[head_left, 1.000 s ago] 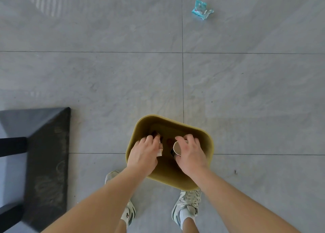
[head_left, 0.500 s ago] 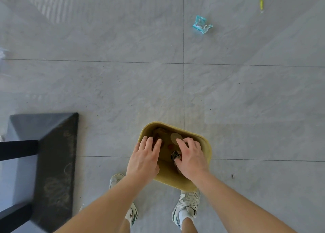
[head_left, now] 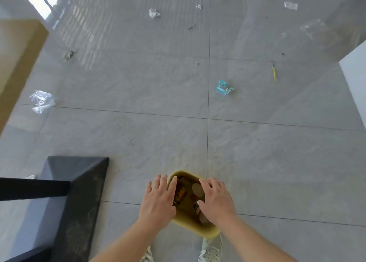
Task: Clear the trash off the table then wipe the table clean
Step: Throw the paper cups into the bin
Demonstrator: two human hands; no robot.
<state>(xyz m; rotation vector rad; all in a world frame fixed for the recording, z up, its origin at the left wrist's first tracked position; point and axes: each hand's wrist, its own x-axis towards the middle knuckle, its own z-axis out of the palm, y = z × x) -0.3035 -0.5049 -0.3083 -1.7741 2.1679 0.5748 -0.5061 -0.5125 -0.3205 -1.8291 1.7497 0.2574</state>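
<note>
Single head-worn wide-angle view, facing forward and steeply down; tiled floor [head_left: 138,135] fills frame, bin [head_left: 198,229] close below.

My left hand [head_left: 158,202] and right hand [head_left: 216,202] lie flat over the mouth of the yellow bin [head_left: 198,229]. Between them only a narrow gap leads down to the trash inside. Just left of the bin, a black pedestal [head_left: 79,192] and its dark bar [head_left: 33,188] block that side. Beyond the bin and to its right the floor [head_left: 277,162] lies open, dotted with a teal wrapper [head_left: 224,87] and a yellow stick [head_left: 274,72]. A white panel [head_left: 354,79] closes the far right.
</note>
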